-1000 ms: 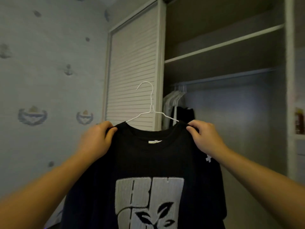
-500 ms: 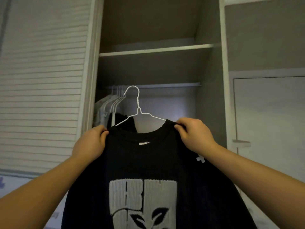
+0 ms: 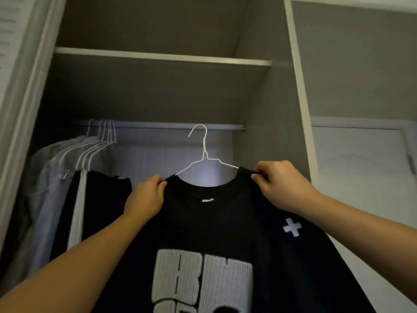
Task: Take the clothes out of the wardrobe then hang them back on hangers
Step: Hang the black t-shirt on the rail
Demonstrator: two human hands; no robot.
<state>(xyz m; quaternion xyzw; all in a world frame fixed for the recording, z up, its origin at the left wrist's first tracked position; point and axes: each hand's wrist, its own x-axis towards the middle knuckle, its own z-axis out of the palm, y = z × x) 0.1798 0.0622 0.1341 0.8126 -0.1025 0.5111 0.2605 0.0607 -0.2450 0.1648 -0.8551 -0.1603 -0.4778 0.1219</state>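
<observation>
Counted two hands, both raised at mid-frame. Pinched the near shoulder seam of the one black T-shirt [image 3: 214, 222] with the left hand [image 3: 144, 197], just left of centre, thumb and fingers curled onto the cloth. Gripped the opposite shoulder with the right hand [image 3: 279, 186], right of centre, fingers curled round the collar edge. Held that shirt up in the centre on one white wire hanger [image 3: 204, 152], in front of the open wardrobe [image 3: 295, 86]. Saw its hook cross the single rail [image 3: 169, 126] above centre; could not tell whether hooked over it or merely in front of it. Counted one shelf [image 3: 158, 55] over the rail and one louvred door [image 3: 9, 30] at the upper left edge. Spotted a bunch of hung hangers [image 3: 103, 141] on the rail at mid-left, with hooks packed too tight for a sure count, five or perhaps six. Made out beneath them a pale garment [image 3: 49, 177] and a dark garment [image 3: 101, 199] with a light stripe; could not count more in that gloom. Noted on the shirt one white cross [image 3: 292, 227] at right, one neck label [image 3: 207, 200] and one large pale print [image 3: 203, 281] at bottom centre, chopped off by the lower edge. Lost the hanger's shoulders inside the shirt, and the shirt's hem below the frame. Caught both forearms only partly, cut off at the lower corners.
</observation>
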